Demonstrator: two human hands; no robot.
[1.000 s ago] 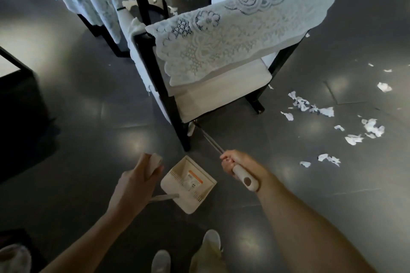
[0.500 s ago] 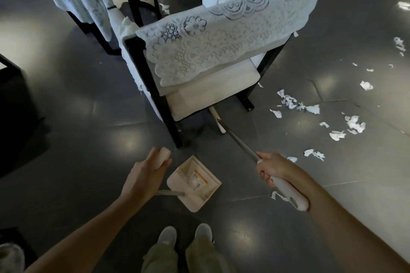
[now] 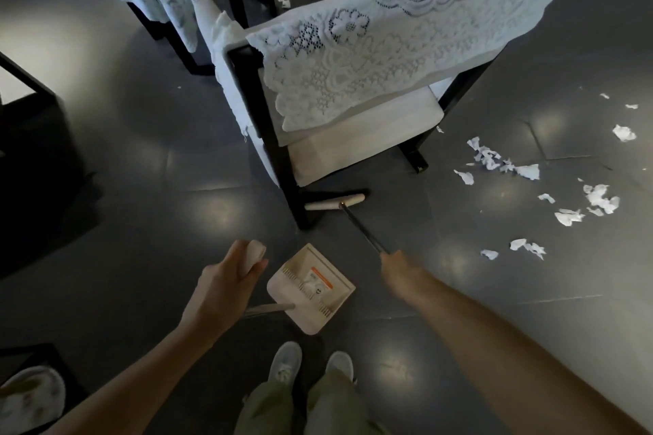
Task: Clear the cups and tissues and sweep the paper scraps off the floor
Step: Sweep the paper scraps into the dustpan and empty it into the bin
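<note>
Both hands are holding on tight. The left hand (image 3: 226, 281) has its fingers curled round the cream knob at the top of the cream plastic dustpan (image 3: 312, 290) with a long thin handle. The right hand (image 3: 399, 272) is wrapped round the thin metal pole of the broom with a cream bar head (image 3: 334, 204). Only the back of that hand shows.

The dustpan sits on the dark shiny floor (image 3: 141, 187), at twelve o'clock from the pale shoes (image 3: 284, 365). It has an orange and white sticker inside.

The broom head lies flat on the floor at twelve o'clock from the dustpan. It is just beside the front leg of the black wooden chair with a pale seat (image 3: 353, 148). A white lace cloth (image 3: 388, 56) hangs over the chair back.

The torn white paper scraps (image 3: 526, 171) lie on the floor at three o'clock from the chair, well apart from the broom head. More small scraps lie past the chair at twelve o'clock, near another lace cloth.
</note>
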